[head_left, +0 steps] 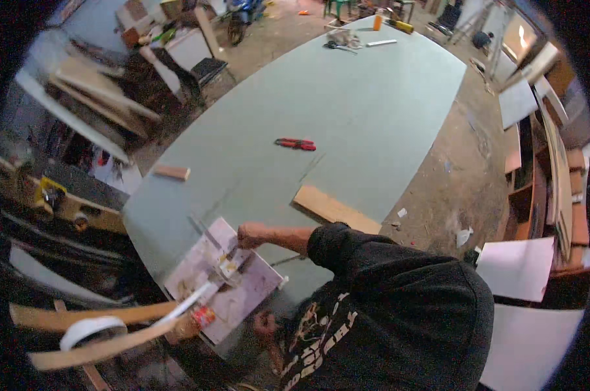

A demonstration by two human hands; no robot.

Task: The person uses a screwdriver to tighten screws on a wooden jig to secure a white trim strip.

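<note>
A pale pinkish-white board (256, 287) lies at the near left corner of the table, with a metal fixture (226, 264) across its middle. My right hand (250, 235) is closed at the fixture's far side; what its fingers grip is hidden. Beside the board's near right edge, my left hand (265, 324) is dim and curled, and whatever it holds cannot be made out. A white strip (187, 302) runs from the fixture towards the lower left. On the board's near edge sits a small item with a red and yellow label (204, 317).
Red-handled pliers (296, 144), a wooden plank (337, 208) and a short wood block (172, 172) lie on the grey-green table (347, 98). Curved wooden strips (106, 345) and a white roll (93, 330) are at lower left. Boards (516, 267) lean along the right.
</note>
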